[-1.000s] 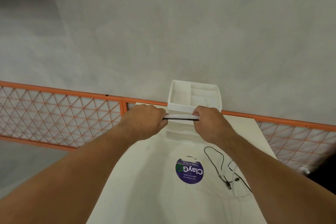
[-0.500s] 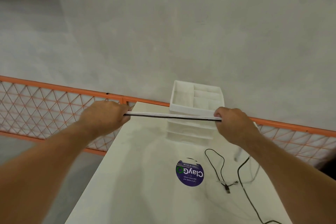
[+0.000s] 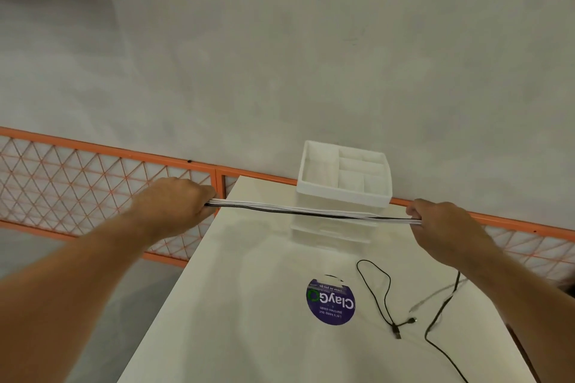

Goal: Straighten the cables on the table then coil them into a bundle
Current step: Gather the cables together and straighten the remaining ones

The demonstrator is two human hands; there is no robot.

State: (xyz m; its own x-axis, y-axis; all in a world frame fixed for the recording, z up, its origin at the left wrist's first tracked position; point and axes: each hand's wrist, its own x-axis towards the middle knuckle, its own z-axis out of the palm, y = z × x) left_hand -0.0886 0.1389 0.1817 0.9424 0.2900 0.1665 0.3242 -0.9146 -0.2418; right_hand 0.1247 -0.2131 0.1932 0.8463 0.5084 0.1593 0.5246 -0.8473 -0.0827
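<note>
A bunch of white and black cables [image 3: 311, 211] is stretched taut in the air above the white table [image 3: 249, 305]. My left hand [image 3: 174, 205] grips one end beyond the table's left edge. My right hand [image 3: 435, 221] grips the other end over the table's right side. From under my right hand a black cable [image 3: 438, 314] and a pale one hang down to the tabletop. Another black cable [image 3: 384, 295] lies looped on the table, its plugs near the loop's lower end.
A white compartmented organiser [image 3: 342, 177] stands at the table's far end against the grey wall. A round purple sticker [image 3: 330, 301] is on the tabletop. An orange mesh fence [image 3: 93, 183] runs behind and left of the table.
My hands have drawn far apart, left going left past the table edge, right going right. The cable bunch between them has grown much longer and the hanging tails have shifted right.
</note>
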